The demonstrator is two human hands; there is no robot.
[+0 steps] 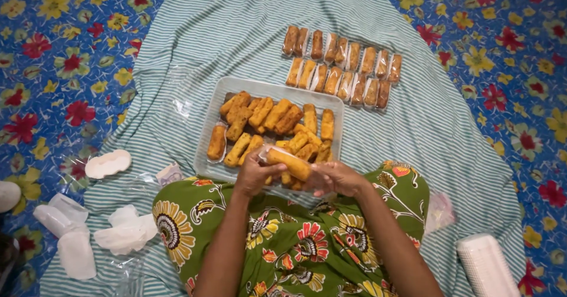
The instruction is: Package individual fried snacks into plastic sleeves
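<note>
**Fried roll held over the tray**

A fried roll (289,162) in a clear wrapper is gripped by both hands, the left hand (253,176) closed on its left end and the right hand (333,178) on its right end. It is held above the near edge of a tray (214,113) of rolls. Two rows of wrapped rolls (342,67) lie farther off on the striped cloth (236,25).

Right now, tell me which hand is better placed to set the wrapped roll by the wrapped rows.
Right, probably. The right hand grips the roll on the side nearer the wrapped rows, which lie up and to the right of the tray. The left hand holds the wrapper end, farther off.
</note>
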